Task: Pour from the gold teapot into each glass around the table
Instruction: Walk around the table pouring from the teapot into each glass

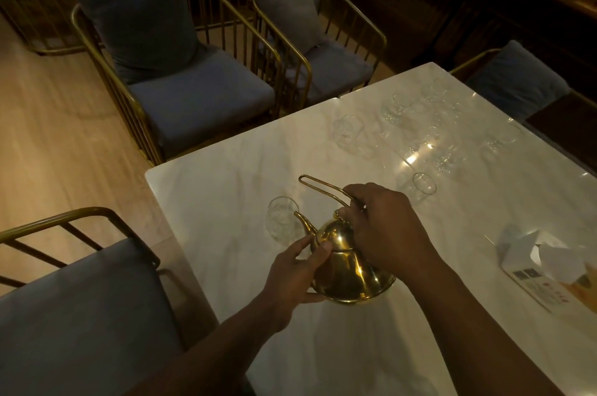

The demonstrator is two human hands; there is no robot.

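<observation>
teapot [347,266]: one, gold, near the left edge of the surface [355,357].
glasses [282,218] [347,134] [395,108] [434,90] [423,187]: five plain to see, one near the left edge and four toward the far end; two more faint, blurred shapes past them may be glasses, so five to seven.
box [542,269]: one, white, at the right edge.
chairs [200,98] [332,66] [517,79] [80,298]: four at the surface, two along the far edge, one at the far right, one at the left edge.
cushions [135,8] [287,4]: two, upright.
hands: two, the left hand [290,276] and the right hand [384,227].
</observation>
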